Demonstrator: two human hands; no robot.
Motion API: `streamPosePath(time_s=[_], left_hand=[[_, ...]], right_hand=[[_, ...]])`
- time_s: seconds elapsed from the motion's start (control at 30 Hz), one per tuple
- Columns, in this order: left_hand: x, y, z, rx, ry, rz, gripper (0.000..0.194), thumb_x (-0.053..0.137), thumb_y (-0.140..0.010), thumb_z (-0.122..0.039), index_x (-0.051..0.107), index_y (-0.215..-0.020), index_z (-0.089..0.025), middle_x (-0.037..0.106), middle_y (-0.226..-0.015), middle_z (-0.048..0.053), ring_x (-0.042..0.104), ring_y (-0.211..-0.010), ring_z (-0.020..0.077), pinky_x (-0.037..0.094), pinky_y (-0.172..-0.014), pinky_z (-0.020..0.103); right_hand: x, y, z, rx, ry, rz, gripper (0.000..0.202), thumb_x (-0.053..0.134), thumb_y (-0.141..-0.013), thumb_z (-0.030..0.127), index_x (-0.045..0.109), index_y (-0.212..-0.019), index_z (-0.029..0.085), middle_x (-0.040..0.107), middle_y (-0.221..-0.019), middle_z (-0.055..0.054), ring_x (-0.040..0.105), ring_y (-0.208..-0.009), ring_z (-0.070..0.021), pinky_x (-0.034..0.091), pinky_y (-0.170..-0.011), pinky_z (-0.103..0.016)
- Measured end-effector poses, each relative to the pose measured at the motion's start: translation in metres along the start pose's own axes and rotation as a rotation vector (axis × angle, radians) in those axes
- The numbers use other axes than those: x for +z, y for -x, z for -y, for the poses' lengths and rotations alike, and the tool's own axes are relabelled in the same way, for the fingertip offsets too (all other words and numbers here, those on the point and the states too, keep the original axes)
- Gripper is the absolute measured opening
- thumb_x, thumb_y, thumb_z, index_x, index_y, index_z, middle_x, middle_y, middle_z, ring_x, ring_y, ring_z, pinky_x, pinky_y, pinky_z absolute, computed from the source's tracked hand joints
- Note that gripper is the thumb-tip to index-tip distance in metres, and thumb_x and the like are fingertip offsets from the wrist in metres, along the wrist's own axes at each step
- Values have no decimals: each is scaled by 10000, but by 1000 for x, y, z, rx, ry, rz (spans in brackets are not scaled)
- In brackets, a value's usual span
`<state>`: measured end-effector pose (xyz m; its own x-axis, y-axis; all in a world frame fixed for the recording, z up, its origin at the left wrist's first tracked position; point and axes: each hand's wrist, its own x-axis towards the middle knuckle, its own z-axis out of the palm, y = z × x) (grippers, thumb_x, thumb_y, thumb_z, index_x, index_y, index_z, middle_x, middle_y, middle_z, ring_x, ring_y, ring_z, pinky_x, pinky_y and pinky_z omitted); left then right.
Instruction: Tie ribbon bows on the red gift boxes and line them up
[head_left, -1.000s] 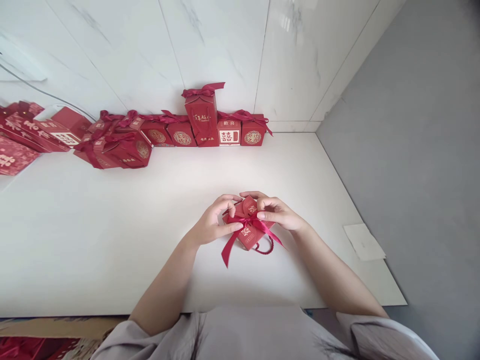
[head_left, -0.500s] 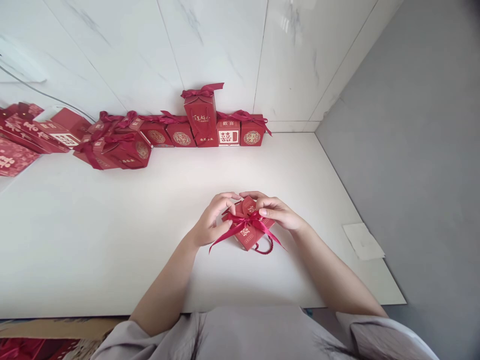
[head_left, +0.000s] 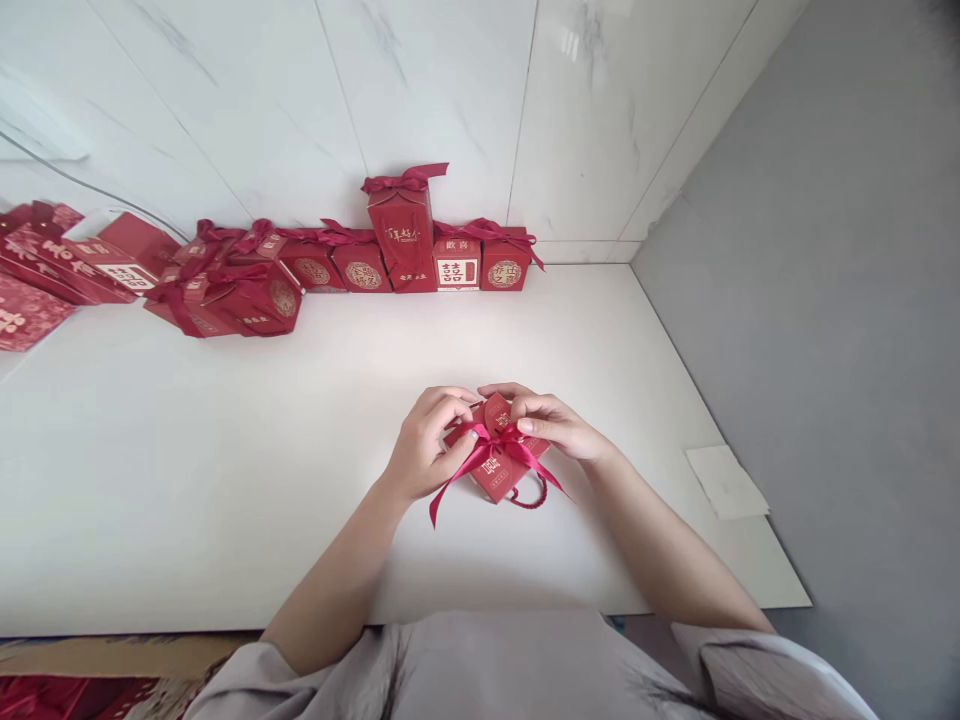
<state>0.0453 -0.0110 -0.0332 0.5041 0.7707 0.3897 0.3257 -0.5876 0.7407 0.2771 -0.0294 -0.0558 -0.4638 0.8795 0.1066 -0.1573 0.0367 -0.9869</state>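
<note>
Over at the white table (head_left: 240, 450), I see two bare hands around a small red gift box (head_left: 499, 480), which lies near the front edge, well apart from the boxes by the wall. A glossy crimson ribbon bow (head_left: 501, 441) sits across its top, over folded flaps with pale printed characters. The left hand (head_left: 431, 445) pinches the bow's left side between thumb and forefinger, and a long ribbon tail slants down beneath it onto the table. The right hand (head_left: 559, 430) has its thumb and forefinger closed on the bow's right loop, its other fingers curving round the far side of the box. A twisted cord handle (head_left: 532, 498) loops out from the box's near right side.

Along the foot of the marbled wall (head_left: 435, 90) stands a row of red boxes with ribbons on top. A tall red box (head_left: 403, 240) rises above the others, and just beside it is a box with a white label panel (head_left: 457, 270). More boxes crowd together to the left. Over on the right side of the table lies a pale sheet of paper (head_left: 724, 482). At the lower left, below the table's edge, I make out an open cardboard carton (head_left: 112, 655) with red things in it.
</note>
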Motion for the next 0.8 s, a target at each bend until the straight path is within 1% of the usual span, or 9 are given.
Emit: streamPosePath(time_s=[0.07, 0.13, 0.27, 0.4, 0.47, 0.53, 0.57, 0.67, 0.8], left_hand=[[3, 1, 1, 12, 5, -46, 148, 579, -823, -87, 573, -889, -220, 624, -1099, 50, 596, -1047, 199, 507, -910, 362], [4, 1, 0, 17, 29, -43, 190, 543, -846, -72, 606, -935, -228, 624, -1109, 52, 591, -1075, 198, 495, -945, 373], [3, -1, -3, -8, 168, 68, 254, 488, -872, -67, 622, -1011, -232, 587, -1206, 72, 549, -1191, 214, 457, -1024, 400], [-3, -2, -3, -38, 302, 176, 82, 523, -879, -139, 565, -862, -208, 544, -1282, 87, 492, -1267, 247, 448, -1029, 410], [-7, -2, -1, -54, 356, 246, 71, 539, -876, -178, 534, -810, -203, 517, -1325, 86, 459, -1301, 262, 458, -1016, 407], [-9, -2, 1, -72, 382, 285, 97, 551, -881, -227, 544, -788, -200, 504, -1349, 79, 429, -1331, 271, 433, -1053, 418], [-10, -2, 2, -89, 380, 282, 140, 548, -893, -253, 553, -765, -198, 506, -1351, 73, 419, -1341, 272, 406, -1083, 425], [-9, -3, 4, -167, 323, 208, 313, 510, -942, -310, 568, -660, -187, 536, -1325, 59, 422, -1343, 262, 340, -1138, 432], [-6, -3, 2, -239, 229, 152, 362, 558, -928, -331, 554, -599, -180, 556, -1298, 61, 470, -1294, 250, 398, -1092, 406]], right_hand=[[0, 0, 0, -2, -1, -3, 270, 640, -903, 362, 598, -706, 182, 495, -1434, -73, 527, -1260, -263, 397, -1030, -405], [0, 0, 0, -7, -3, -4, 260, 643, -903, 352, 604, -708, 184, 497, -1433, -74, 526, -1264, -265, 394, -1038, -414], [1, 0, 2, -16, -11, -13, 269, 637, -908, 356, 624, -698, 188, 502, -1432, -73, 536, -1260, -276, 386, -1057, -439], [0, 0, 3, -4, 5, -1, 284, 599, -930, 390, 676, -739, 194, 492, -1449, -76, 530, -1271, -283, 398, -1050, -436], [0, 1, 4, -5, -1, -6, 308, 592, -932, 399, 661, -716, 191, 495, -1449, -73, 533, -1268, -279, 402, -1045, -429], [1, 1, 4, -12, -16, -18, 342, 599, -927, 399, 606, -663, 182, 497, -1449, -69, 547, -1249, -273, 409, -1034, -425], [1, 1, 5, -13, -16, -22, 355, 607, -922, 394, 576, -642, 178, 495, -1452, -66, 555, -1235, -268, 412, -1030, -423], [3, 1, 7, -9, 17, -22, 365, 630, -912, 371, 528, -622, 173, 490, -1456, -63, 553, -1231, -252, 407, -1035, -410], [3, 1, 9, 3, 40, -12, 334, 628, -917, 361, 567, -646, 175, 482, -1457, -70, 533, -1262, -248, 403, -1046, -404]])
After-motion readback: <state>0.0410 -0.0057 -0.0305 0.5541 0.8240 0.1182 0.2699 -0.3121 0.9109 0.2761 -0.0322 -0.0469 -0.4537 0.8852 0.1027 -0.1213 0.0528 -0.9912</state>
